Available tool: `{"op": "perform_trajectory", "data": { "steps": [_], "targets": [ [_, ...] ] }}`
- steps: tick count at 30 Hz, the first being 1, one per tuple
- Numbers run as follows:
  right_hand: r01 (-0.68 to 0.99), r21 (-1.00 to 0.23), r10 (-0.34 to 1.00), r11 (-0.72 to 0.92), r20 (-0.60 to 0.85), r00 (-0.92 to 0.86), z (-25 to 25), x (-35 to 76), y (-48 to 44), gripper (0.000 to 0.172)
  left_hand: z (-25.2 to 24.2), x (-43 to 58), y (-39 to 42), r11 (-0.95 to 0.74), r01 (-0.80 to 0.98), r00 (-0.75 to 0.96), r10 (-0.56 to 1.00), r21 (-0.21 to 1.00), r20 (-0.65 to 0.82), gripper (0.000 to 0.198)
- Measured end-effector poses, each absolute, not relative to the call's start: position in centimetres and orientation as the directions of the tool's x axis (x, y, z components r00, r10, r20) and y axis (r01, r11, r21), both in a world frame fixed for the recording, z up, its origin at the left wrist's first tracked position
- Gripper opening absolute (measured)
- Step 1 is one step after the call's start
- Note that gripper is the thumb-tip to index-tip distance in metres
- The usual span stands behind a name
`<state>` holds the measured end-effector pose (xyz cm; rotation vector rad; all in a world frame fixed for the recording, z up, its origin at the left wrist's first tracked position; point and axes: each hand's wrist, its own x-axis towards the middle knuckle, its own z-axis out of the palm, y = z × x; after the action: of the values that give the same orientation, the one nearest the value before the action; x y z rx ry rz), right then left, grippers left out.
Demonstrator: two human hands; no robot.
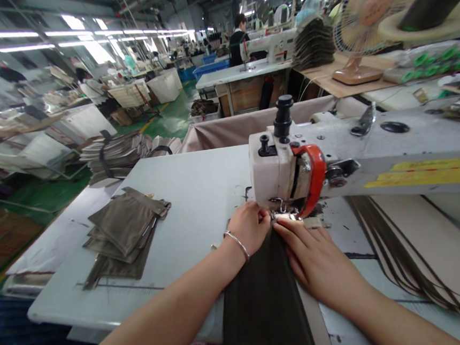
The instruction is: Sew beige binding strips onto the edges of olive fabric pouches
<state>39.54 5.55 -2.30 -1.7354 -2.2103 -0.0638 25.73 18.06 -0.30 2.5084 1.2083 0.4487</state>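
Observation:
A long dark fabric piece (265,303) lies under the sewing machine head (271,163) and hangs toward my lap, with a beige layer (317,315) beneath its right side. My left hand (251,225), with a silver bracelet at the wrist, has its fingers curled and pinched at the fabric's top end, left of the needle area. What exactly sits between those fingertips is too small to tell. My right hand (311,248) rests on the fabric's right edge, fingers extended toward the presser foot (285,217).
Dark fabric pieces (122,230) are piled on the white table (190,181) at left. Long beige and dark panels (425,246) lie at right. Behind are a pink-lined bin (226,132), a fan (371,12), bundled stacks (111,153) and people at other stations.

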Motion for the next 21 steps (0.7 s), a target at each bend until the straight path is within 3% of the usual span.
{"op": "perform_trajectory", "data": {
  "steps": [5,11,21],
  "targets": [
    [0.954,-0.143,0.924,0.264,0.322,-0.207,-2.2,39.5,5.4,0.05,0.6,25.0,17.2,-0.632,0.675,0.62,0.766,0.381,0.172,0.01],
    [0.959,-0.139,0.923,0.245,0.335,-0.188,-2.2,39.5,5.1,0.047,1.0,22.9,14.8,-0.891,0.429,0.874,0.451,0.146,0.184,0.019],
    [0.977,-0.106,0.939,0.187,0.312,-0.146,-2.1,39.2,5.3,0.051,-0.5,23.2,15.1,-0.899,0.438,0.884,0.434,0.015,0.173,0.025]
  ]
}}
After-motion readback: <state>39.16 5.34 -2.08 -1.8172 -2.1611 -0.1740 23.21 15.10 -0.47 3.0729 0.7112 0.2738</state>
